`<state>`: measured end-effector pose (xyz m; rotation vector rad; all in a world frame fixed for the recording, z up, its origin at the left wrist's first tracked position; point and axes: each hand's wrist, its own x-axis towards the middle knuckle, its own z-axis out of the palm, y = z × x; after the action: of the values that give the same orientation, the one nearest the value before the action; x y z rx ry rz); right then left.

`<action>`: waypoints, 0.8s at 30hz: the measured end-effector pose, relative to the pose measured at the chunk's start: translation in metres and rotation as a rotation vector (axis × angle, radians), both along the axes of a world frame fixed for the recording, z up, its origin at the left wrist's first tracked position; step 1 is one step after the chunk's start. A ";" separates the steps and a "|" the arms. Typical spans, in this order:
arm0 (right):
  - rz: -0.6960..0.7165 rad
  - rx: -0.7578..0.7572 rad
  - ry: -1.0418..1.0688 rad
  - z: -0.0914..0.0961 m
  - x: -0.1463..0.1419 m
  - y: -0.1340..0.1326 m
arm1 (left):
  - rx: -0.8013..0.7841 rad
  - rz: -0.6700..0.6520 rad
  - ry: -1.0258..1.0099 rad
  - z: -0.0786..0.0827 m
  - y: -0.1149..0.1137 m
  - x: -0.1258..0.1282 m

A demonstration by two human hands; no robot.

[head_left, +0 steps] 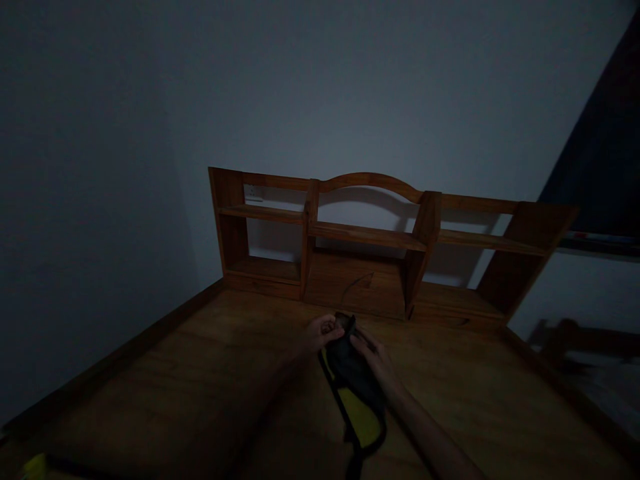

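A black and yellow fabric pouch-like item point(357, 407) with dark edging and a strap at its lower end lies over the wooden surface in front of me. My left hand point(320, 333) pinches its upper end from the left. On the other side, my right hand point(375, 357) grips the upper right edge, with the fingers bent around a dark flap point(346, 323). The dim light hides the finer details between my fingertips.
A wooden shelf unit point(367, 235) with several compartments stands at the back against the wall point(320, 87). The broad wooden surface point(240, 333) has a raised edge at left and right. A yellow and black thing point(35, 465) shows at the lower left corner.
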<state>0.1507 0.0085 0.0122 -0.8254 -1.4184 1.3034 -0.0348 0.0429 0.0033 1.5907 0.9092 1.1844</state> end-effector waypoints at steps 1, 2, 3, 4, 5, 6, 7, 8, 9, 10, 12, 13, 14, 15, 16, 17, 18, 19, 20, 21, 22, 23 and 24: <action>0.014 -0.067 0.075 -0.002 0.000 0.002 | 0.092 0.038 0.084 0.000 -0.001 0.000; 0.022 -0.122 0.135 -0.005 0.000 0.005 | 0.197 0.091 0.193 0.000 -0.003 0.000; 0.023 -0.163 0.180 -0.007 0.000 0.006 | 0.308 0.145 0.322 0.000 -0.004 0.000; 0.011 -0.193 0.210 -0.011 0.001 0.008 | 0.416 0.194 0.459 0.000 -0.005 0.000; -0.013 -0.214 0.226 -0.014 0.002 0.010 | 0.516 0.234 0.590 0.001 -0.006 -0.001; -0.048 -0.229 0.232 -0.018 0.003 0.011 | 0.599 0.259 0.707 0.003 -0.008 -0.001; -0.088 -0.239 0.234 -0.021 0.005 0.013 | 0.661 0.272 0.807 0.005 -0.009 -0.001; -0.126 -0.247 0.233 -0.024 0.007 0.016 | 0.706 0.287 0.887 0.008 -0.011 -0.001; -0.162 -0.249 0.234 -0.026 0.009 0.019 | 0.734 0.304 0.949 0.010 -0.012 -0.001; -0.189 -0.243 0.241 -0.028 0.011 0.021 | 0.746 0.319 0.996 0.013 -0.014 0.000; -0.223 -0.213 0.268 -0.029 0.014 0.026 | 0.751 0.323 1.064 0.016 -0.019 0.000; -0.234 -0.197 0.282 -0.029 0.016 0.028 | 0.756 0.319 1.092 0.017 -0.021 0.001; -0.238 -0.186 0.292 -0.028 0.016 0.028 | 0.764 0.317 1.118 0.017 -0.022 0.002; -0.238 -0.183 0.295 -0.027 0.016 0.028 | 0.776 0.316 1.146 0.017 -0.023 0.002; -0.232 -0.188 0.288 -0.026 0.016 0.027 | 0.792 0.315 1.175 0.016 -0.024 0.003; -0.223 -0.201 0.274 -0.025 0.016 0.025 | 0.810 0.316 1.203 0.015 -0.024 0.003; -0.212 -0.218 0.253 -0.024 0.015 0.022 | 0.828 0.319 1.226 0.014 -0.024 0.004; -0.201 -0.243 0.229 -0.023 0.014 0.020 | 0.846 0.323 1.242 0.014 -0.025 0.005; -0.185 -0.272 0.204 -0.023 0.013 0.018 | 0.864 0.323 1.252 0.013 -0.025 0.006; -0.168 -0.301 0.182 -0.022 0.012 0.016 | 0.882 0.318 1.261 0.013 -0.026 0.007; -0.156 -0.326 0.164 -0.022 0.011 0.015 | 0.898 0.311 1.269 0.014 -0.027 0.009; -0.152 -0.341 0.152 -0.023 0.011 0.015 | 0.911 0.300 1.278 0.014 -0.028 0.010; -0.157 -0.345 0.145 -0.024 0.010 0.016 | 0.923 0.284 1.289 0.015 -0.028 0.012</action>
<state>0.1610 0.0244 -0.0114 -1.0249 -1.0077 1.4744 -0.0233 0.0145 0.0179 3.2021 1.4939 0.6326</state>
